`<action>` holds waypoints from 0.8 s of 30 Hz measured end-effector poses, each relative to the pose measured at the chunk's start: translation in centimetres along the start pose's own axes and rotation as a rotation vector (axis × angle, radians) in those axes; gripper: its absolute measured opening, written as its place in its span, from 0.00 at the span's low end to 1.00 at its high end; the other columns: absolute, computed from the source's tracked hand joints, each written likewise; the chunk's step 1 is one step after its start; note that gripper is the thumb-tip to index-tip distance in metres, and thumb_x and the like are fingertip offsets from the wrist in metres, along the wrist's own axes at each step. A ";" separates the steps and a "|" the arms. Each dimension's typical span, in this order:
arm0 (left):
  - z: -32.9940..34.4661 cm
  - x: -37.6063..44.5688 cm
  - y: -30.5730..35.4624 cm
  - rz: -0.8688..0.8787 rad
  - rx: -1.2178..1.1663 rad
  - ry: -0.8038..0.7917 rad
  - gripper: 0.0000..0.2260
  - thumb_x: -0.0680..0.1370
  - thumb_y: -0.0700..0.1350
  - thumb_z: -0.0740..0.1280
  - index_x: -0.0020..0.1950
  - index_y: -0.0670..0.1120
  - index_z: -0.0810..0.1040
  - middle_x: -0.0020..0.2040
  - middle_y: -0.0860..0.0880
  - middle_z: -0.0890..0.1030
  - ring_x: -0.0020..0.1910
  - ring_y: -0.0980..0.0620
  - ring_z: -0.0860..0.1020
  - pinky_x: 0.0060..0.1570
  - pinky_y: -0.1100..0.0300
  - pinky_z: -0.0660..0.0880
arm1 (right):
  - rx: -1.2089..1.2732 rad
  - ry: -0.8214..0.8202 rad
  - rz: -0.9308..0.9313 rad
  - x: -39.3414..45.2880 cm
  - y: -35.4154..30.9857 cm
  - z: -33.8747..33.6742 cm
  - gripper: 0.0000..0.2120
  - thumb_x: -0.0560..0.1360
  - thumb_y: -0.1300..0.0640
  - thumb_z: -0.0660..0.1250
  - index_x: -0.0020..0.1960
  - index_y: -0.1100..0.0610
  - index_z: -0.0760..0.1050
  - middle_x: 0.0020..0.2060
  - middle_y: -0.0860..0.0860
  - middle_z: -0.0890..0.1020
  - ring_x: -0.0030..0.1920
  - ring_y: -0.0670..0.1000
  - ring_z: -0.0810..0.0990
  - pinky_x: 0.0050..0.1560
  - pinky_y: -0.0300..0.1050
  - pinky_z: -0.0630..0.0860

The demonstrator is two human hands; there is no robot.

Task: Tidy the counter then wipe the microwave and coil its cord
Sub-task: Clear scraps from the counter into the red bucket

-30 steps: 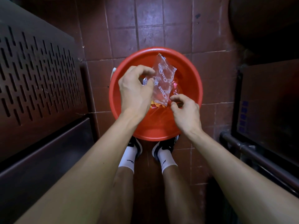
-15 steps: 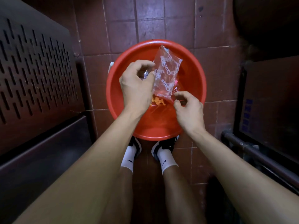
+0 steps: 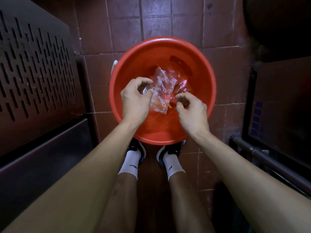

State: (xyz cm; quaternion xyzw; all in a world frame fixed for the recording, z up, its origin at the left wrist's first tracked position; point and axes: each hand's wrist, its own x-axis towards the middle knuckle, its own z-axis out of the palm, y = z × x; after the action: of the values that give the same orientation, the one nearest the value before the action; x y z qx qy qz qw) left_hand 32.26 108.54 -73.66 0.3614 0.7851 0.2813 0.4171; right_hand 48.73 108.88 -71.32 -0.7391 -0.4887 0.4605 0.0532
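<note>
A: Down on the tiled floor, between a slotted metal cabinet on the left and dark equipment on the right.

B: Then, centre, a red plastic basin, serving as a bin by the look of it, with shoes just at its near rim.

A: Inside it, a clear printed plastic wrapper, above red film and orange scraps at the bottom. Hard to say whether dropping or pinched.

B: Left hand curled, thumb and fingertips at the wrapper's left edge; can't tell if gripping. Right hand loosely curled just right of it, seemingly holding nothing.

A: Likely the tidying step, then: counter rubbish going into the basin.

B: No microwave or cord in sight. Next move probably needs the wrapper let go, both hands withdrawn, then back up to the table.
</note>
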 end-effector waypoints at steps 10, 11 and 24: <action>-2.3 -1.2 -2.1 0.135 0.369 -0.243 0.11 0.75 0.39 0.70 0.56 0.48 0.82 0.54 0.52 0.81 0.55 0.55 0.77 0.56 0.67 0.68 | -0.028 -0.075 0.014 -0.8 0.3 1.5 0.11 0.77 0.60 0.65 0.56 0.51 0.81 0.50 0.45 0.85 0.53 0.47 0.81 0.60 0.43 0.75; -2.4 -1.2 -2.1 0.154 0.387 -0.257 0.10 0.76 0.39 0.69 0.56 0.49 0.82 0.54 0.52 0.80 0.55 0.55 0.77 0.56 0.66 0.69 | -0.031 -0.083 0.018 -0.8 0.2 1.6 0.11 0.77 0.60 0.65 0.57 0.51 0.81 0.50 0.45 0.84 0.52 0.46 0.81 0.59 0.41 0.75; -5.8 -4.0 0.1 0.349 0.900 -0.475 0.17 0.80 0.52 0.61 0.67 0.51 0.75 0.65 0.51 0.76 0.68 0.48 0.68 0.65 0.48 0.63 | -0.263 -0.160 -0.020 -3.0 -1.5 -0.3 0.16 0.77 0.56 0.64 0.64 0.49 0.78 0.60 0.50 0.83 0.60 0.54 0.78 0.59 0.43 0.72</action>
State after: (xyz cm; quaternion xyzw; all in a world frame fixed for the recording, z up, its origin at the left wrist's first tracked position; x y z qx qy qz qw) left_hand 28.88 104.54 -68.93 0.6832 0.6404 -0.1072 0.3342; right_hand 47.69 107.45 -68.49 -0.6958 -0.5547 0.4495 -0.0784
